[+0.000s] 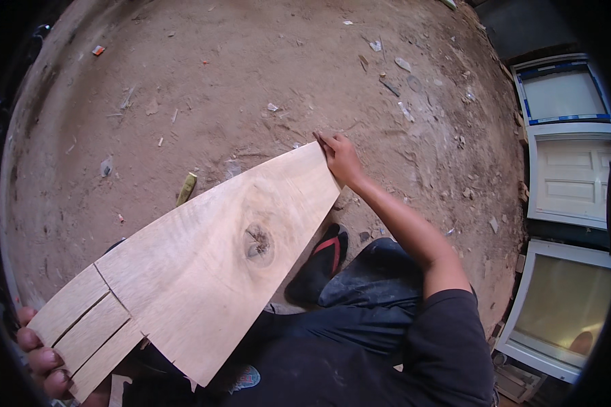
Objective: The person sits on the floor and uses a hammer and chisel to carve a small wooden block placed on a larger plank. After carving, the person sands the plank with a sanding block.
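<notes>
A pale wooden board (197, 237) with a dark knot lies tilted across my lap, held at both ends. At its lower left end, two long slits run in from the edge toward a cross line, and a corner notch is cut out. My left hand (45, 359) is closed around that slit end, fingertips showing over its edge. My right hand (341, 159) grips the narrower far right end, thumb and fingers pinching the edge. Just beyond the board's far edge, a yellowish-green handle-shaped object (186, 188) lies on the ground, its lower end partly hidden.
Bare dirt ground (237, 81) spreads ahead, scattered with wood chips, scraps and bits of plastic. My foot in a black sandal with a red strap (327, 247) is beside the board. White framed panels (570, 173) and a glazed frame (560, 308) stand along the right side.
</notes>
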`<state>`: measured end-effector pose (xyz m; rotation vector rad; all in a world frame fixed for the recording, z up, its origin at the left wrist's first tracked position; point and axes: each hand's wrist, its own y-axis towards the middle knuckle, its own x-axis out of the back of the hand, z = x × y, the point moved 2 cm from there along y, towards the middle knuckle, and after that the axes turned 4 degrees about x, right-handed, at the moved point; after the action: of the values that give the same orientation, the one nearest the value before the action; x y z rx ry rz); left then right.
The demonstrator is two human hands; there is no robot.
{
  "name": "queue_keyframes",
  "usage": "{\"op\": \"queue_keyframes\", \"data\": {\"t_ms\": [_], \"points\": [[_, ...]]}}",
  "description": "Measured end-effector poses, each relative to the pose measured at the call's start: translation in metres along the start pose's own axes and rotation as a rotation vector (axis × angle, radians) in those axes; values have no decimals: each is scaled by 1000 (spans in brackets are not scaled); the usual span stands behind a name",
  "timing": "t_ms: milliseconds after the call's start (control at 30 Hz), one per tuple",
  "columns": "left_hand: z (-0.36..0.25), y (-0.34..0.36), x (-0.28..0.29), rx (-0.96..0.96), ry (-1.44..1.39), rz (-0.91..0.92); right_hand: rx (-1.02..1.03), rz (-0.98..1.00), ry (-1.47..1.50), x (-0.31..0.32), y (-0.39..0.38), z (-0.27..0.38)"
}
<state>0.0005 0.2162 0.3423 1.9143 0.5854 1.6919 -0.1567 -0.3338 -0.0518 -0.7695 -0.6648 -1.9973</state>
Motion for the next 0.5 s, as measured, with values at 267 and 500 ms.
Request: {"op": "queue_keyframes", "data": {"t_ms": [267, 500], "points": [[8, -9, -32, 29, -82, -243, -337, 199, -312, 5, -10, -105], [-1, -8, -41, 90, -54, -229, -66, -8, 17, -4, 26, -39]]}}
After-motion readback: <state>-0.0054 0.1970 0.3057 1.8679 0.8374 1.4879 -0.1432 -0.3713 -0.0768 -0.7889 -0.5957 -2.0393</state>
